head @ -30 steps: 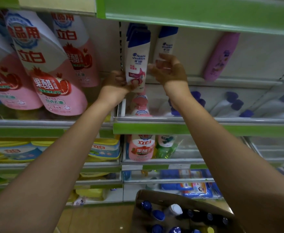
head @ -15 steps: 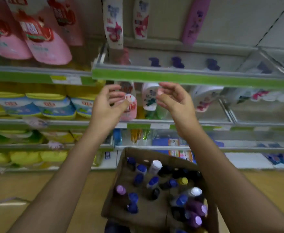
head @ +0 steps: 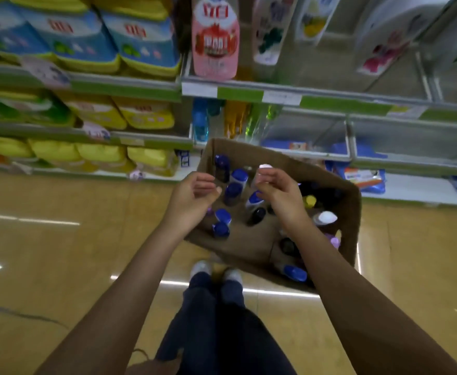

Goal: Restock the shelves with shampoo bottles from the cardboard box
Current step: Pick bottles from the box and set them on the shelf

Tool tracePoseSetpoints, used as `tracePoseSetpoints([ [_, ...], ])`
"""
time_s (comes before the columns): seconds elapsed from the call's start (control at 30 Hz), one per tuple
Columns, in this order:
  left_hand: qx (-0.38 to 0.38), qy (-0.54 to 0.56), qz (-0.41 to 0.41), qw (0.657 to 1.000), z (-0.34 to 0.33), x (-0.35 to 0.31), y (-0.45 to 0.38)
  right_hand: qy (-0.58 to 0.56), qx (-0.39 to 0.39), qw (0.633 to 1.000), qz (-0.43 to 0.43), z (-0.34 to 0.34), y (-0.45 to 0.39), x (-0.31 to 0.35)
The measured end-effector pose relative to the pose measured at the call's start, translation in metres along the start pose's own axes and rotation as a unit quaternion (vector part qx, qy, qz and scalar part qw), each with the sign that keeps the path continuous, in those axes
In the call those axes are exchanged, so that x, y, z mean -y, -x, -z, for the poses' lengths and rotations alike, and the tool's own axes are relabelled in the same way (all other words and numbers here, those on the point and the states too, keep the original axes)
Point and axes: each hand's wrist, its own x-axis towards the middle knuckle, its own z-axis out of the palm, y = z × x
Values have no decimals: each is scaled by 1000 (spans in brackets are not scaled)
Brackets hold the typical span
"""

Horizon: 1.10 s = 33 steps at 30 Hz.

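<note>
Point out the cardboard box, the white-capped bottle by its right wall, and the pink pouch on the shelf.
cardboard box (head: 353, 212): head view, right wall.
white-capped bottle (head: 327, 217): head view, its cap.
pink pouch (head: 215, 41): head view, front label.

Both empty hands, left hand (head: 192, 197) and right hand (head: 278, 194), above cardboard box (head: 353, 212).

Shop aisle. Glossy tan floor (head: 59, 266) below and left of the hands, with streaks of reflected ceiling light. Green-edged metal shelving (head: 249, 94) beyond the hands, in several tiers. Yellow and blue refill pouches (head: 141, 41) stacked up left; a pink pouch (head: 215, 41) straight above; white packs up right. Low right tiers hold blue packets (head: 362, 175).
</note>
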Motion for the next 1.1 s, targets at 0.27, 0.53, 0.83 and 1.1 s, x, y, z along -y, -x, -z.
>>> tracePoseSetpoints([
  [0.27, -23, -31, 76, 996, 7, 56, -3, 65, 25, 991, -117, -47, -16, -106],
  [0.53, -7, -61, 97, 993, 19, 84, -11, 260, 40, 961, -79, -81, -5, -160],
  [0.83, 16, -79, 101, 992, 34, 91, -13, 309, 13, 948, -69, -90, -1, -172],
  [1.1, 67, -91, 87, 990, 21, 58, -17, 245, 22, 968, -51, -48, 4, -111],
])
